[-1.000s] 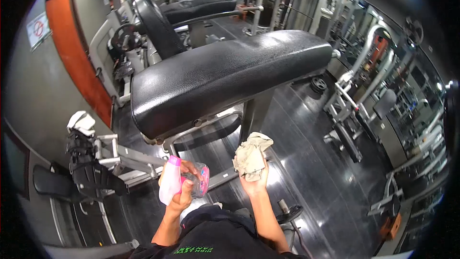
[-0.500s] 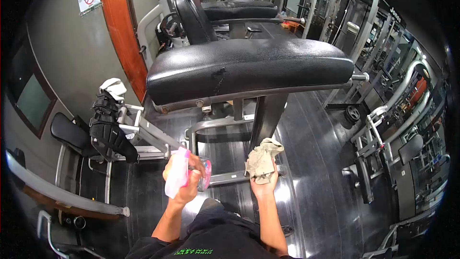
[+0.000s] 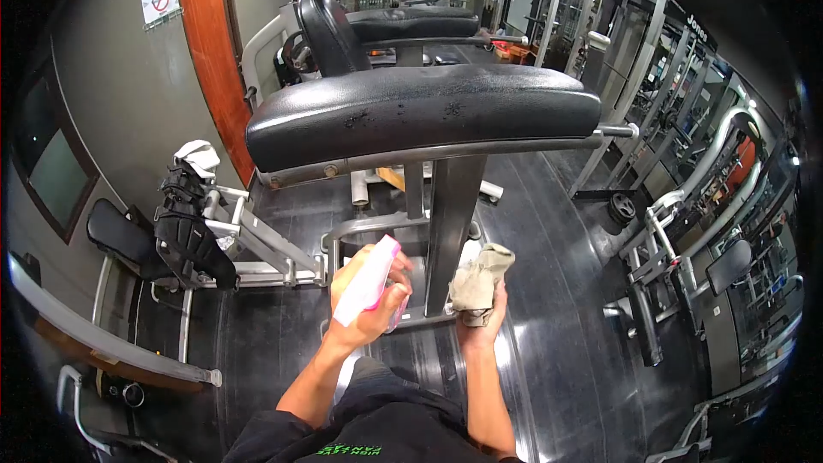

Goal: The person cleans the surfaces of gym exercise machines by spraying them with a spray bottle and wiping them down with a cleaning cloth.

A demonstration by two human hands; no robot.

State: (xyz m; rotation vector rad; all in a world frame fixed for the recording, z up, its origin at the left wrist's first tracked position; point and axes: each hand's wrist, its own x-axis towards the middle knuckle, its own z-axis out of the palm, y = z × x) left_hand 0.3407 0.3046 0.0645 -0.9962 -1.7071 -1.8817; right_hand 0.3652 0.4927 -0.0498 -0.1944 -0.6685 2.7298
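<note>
My left hand (image 3: 367, 326) is wrapped round a spray bottle (image 3: 367, 285) with a white and pink trigger head; its clear lower body is mostly hidden. A crumpled beige cloth (image 3: 477, 279) sits in my right hand (image 3: 482, 336), fingers curled behind it. Both hands are low, on the near side of a long black padded bench (image 3: 480, 90). Small patches of droplets (image 3: 453, 110) mark the side of the pad facing me. Neither hand touches the pad.
The bench's metal upright (image 3: 450, 223) stands between my hands and the pad. At left, a machine frame (image 3: 266, 244) carries black straps and a white cloth (image 3: 197, 157). Weight machines (image 3: 664, 274) line the right side, and an orange door (image 3: 210, 60) is behind at left.
My left hand has moved right and slightly up with the spray bottle. More droplet patches show on the pad. The cloth is turned differently in my right hand, and the view has shifted.
</note>
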